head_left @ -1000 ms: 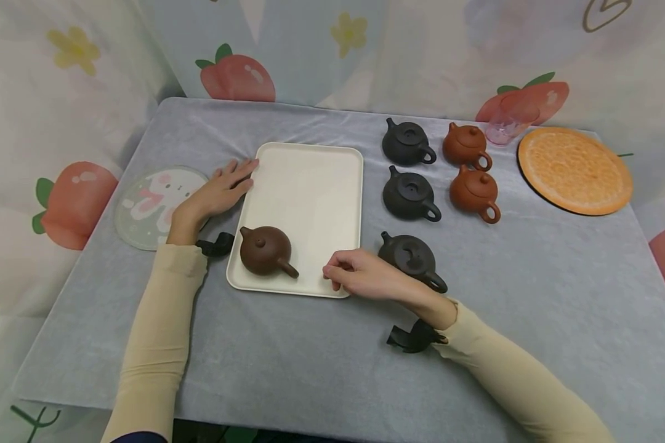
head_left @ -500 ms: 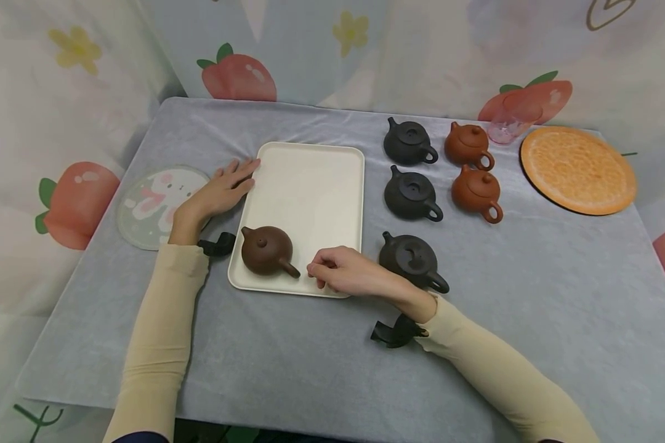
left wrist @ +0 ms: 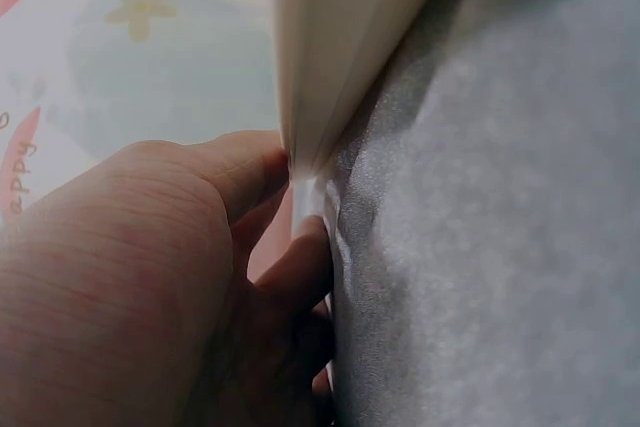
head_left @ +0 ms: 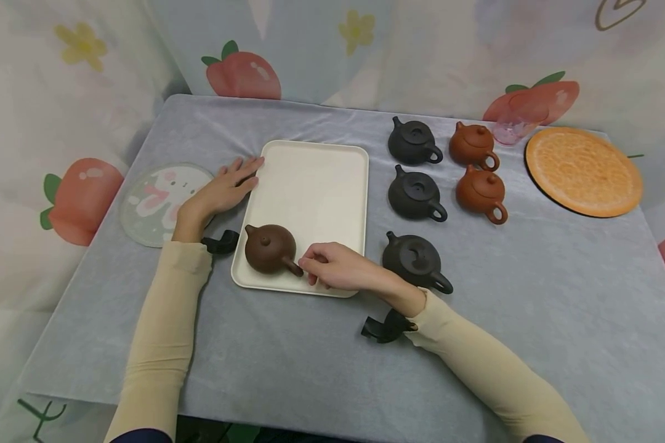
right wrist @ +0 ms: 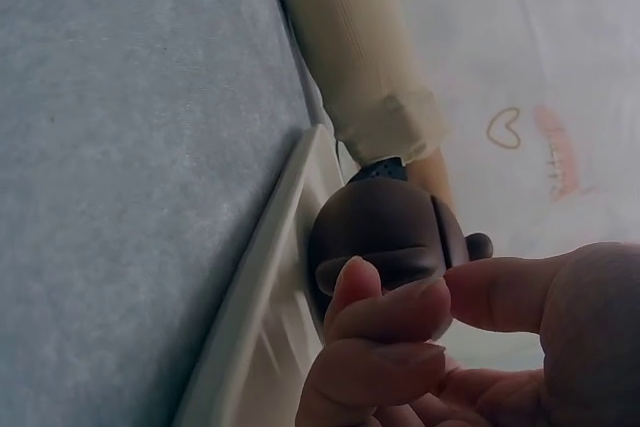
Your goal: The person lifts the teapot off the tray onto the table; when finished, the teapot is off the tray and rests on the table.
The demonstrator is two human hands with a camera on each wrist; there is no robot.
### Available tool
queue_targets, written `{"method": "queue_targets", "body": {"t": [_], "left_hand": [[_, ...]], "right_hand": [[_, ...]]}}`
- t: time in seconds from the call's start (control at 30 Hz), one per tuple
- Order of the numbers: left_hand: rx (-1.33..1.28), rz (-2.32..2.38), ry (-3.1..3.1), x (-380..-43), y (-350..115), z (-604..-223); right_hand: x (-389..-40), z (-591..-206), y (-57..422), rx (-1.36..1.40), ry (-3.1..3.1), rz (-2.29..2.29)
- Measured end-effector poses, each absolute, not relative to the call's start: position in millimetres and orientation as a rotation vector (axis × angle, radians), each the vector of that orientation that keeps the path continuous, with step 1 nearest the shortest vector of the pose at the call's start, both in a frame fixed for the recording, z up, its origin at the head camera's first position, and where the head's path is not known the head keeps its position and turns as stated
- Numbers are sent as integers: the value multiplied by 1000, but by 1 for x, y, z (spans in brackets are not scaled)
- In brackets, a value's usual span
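Observation:
A dark brown teapot (head_left: 270, 248) sits on the near left part of a cream tray (head_left: 316, 197), its handle pointing toward the near right. My right hand (head_left: 335, 266) is above the tray, fingers loosely curled, with fingertips right at the end of that handle. In the right wrist view, the thumb and index finger overlap the teapot's handle (right wrist: 375, 267), a small gap between their tips. My left hand (head_left: 221, 189) lies spread out at the tray's left edge, fingertips touching the rim. The left wrist view has its thumb against the tray's side (left wrist: 340, 57).
Right of the tray stand three black teapots (head_left: 415, 194) in a column, the nearest beside my right wrist. Two orange-brown teapots (head_left: 482, 191) are beyond them. A round orange mat (head_left: 582, 172) and a clear pink glass (head_left: 510, 130) occupy the back right; a rabbit mat (head_left: 161, 203) lies left.
My right hand has moved left across the tray's near side, up to the brown teapot's handle. The left hand stays at the tray edge, and the teapots have not moved.

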State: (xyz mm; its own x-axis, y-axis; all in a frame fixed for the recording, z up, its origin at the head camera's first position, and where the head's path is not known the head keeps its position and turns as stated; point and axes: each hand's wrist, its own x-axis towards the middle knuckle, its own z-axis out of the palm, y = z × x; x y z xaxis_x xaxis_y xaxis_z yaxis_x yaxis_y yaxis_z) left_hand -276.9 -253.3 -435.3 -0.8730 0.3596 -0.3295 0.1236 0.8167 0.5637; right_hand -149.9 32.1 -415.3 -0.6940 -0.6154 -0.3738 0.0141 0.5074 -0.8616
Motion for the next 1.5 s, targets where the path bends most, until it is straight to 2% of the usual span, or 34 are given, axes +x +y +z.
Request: {"method": "queue_targets", "body": {"t": [0.83, 1.5], "left_hand": [[374, 734, 2584, -279, -251, -433], [354, 740, 2588, -277, -252, -436]], "right_hand": [[-148, -418, 12, -359, 1917, -1257], [-147, -422, 14, -452, 1998, -1254]]}}
